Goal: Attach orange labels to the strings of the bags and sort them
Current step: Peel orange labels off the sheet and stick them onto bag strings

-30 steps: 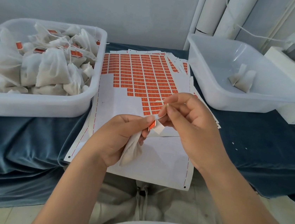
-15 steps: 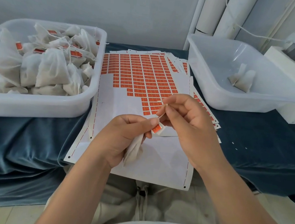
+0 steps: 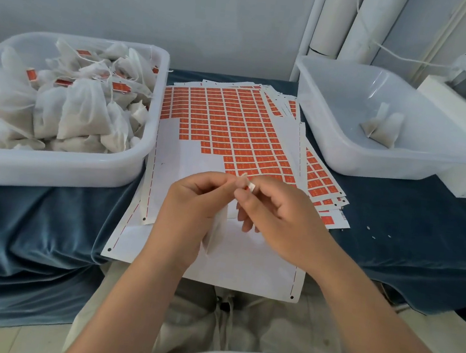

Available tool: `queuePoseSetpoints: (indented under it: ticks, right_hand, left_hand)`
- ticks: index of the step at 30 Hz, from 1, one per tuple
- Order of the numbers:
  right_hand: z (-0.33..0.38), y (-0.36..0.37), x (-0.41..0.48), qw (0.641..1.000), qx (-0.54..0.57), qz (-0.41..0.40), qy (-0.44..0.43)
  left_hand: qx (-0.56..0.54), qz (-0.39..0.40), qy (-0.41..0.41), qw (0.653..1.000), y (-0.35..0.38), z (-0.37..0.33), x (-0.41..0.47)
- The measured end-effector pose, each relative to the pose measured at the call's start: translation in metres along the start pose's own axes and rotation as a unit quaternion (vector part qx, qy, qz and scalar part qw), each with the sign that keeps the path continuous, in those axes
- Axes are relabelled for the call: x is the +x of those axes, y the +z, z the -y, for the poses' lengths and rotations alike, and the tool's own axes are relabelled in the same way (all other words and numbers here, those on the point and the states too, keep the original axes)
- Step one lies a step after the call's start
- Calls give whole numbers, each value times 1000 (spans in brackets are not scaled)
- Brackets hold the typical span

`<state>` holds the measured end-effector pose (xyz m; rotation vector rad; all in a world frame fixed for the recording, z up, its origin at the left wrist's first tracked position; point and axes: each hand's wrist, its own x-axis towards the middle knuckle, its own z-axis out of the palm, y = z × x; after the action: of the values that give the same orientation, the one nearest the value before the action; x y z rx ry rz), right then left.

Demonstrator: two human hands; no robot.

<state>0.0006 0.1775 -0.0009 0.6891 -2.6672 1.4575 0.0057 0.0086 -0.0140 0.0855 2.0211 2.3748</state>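
A small white bag (image 3: 215,233) is held in the left hand (image 3: 190,209), whose fingers are curled round it, thumb and forefinger closed at its top. An orange label (image 3: 249,186) is pinched between thumb and forefinger of the right hand (image 3: 282,219); the other fingers are loosely bent. The fingertips of both hands meet above the label sheets (image 3: 232,124). The bag hangs lengthwise, top at the fingertips, lower end toward the person. On the table (image 3: 422,241), a tub (image 3: 61,168) heaped with labelled bags (image 3: 82,112) is set to the left, and a second tub (image 3: 386,167) holding two bags (image 3: 382,129) to the right.
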Motion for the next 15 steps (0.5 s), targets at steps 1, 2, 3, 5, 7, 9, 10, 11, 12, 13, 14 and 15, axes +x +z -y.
queuePoseSetpoints:
  ticks: [1, 2, 3, 5, 7, 9, 10, 11, 12, 13, 14, 15]
  right_hand:
    - [-1, 0, 1, 1000, -7, -1, -9]
    - [-2, -1, 1, 1000, -14, 0, -11]
    - [-3, -1, 0, 1000, -18, 1, -8]
    - [-6, 1, -1, 1000, -18, -6, 3]
    - [-8, 2, -2, 1000, -13, -12, 16]
    - [-9, 4, -3, 1000, -4, -10, 27]
    - [-10, 5, -3, 999, 1, -9, 32]
    - [-10, 6, -3, 999, 10, -10, 38]
    - [-11, 5, -3, 999, 21, -13, 43]
    - [-12, 4, -3, 998, 30, -16, 45]
    - [-12, 3, -3, 998, 37, -17, 44]
    - [-12, 2, -3, 998, 44, -16, 43]
  left_hand:
    - [-10, 19, -4, 1000, -1, -1, 1]
    - [-19, 39, -9, 999, -2, -1, 1]
    - [-22, 55, -13, 998, -3, -1, 1]
    - [-7, 72, -14, 997, -3, -2, 1]
    - [41, 59, 3, 997, 0, -1, 0]
    - [108, 10, 34, 993, 5, 1, -1]
    - [136, -12, 53, 989, 8, 2, -2]
    - [157, -26, 70, 985, 10, 3, -3]
    - [170, -32, 83, 981, 12, 3, -4]
    - [183, -31, 94, 978, 12, 2, -5]
    - [193, -23, 103, 975, 11, 0, -5]
    - [199, -10, 112, 974, 8, -3, -5]
